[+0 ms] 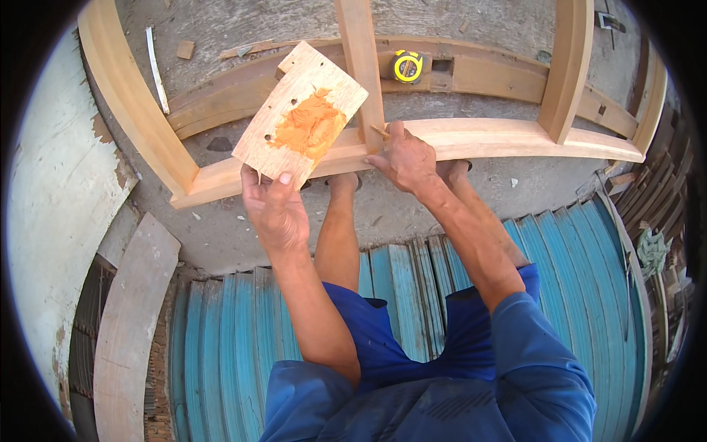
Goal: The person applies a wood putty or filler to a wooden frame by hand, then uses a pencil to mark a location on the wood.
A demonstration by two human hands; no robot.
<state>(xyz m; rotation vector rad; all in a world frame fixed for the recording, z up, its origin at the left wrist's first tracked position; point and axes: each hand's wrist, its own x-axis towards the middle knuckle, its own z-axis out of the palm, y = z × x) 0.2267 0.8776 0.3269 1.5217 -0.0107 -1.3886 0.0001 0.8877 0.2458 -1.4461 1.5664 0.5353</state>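
My left hand (276, 214) grips the lower edge of a small wooden board (258, 136), thumb on top. A smeared mound of orange putty (311, 124) covers much of the board, and several dark holes show in it. My right hand (406, 158) is closed around a thin tan piece (379, 131); only its tip shows, so its kind is unclear. The fingers rest at the joint where a middle crosspiece (359, 66) meets the near rail (486, 140) of a pale wooden frame. The board is held tilted above that rail.
A yellow and black tape measure (407, 66) sits by a darker curved beam (493, 77) beyond the rail. Blue slats (221, 346) lie beneath my legs. A pale panel (51, 199) and a curved plank (132, 339) stand at left; stacked wood strips (666, 177) are at right.
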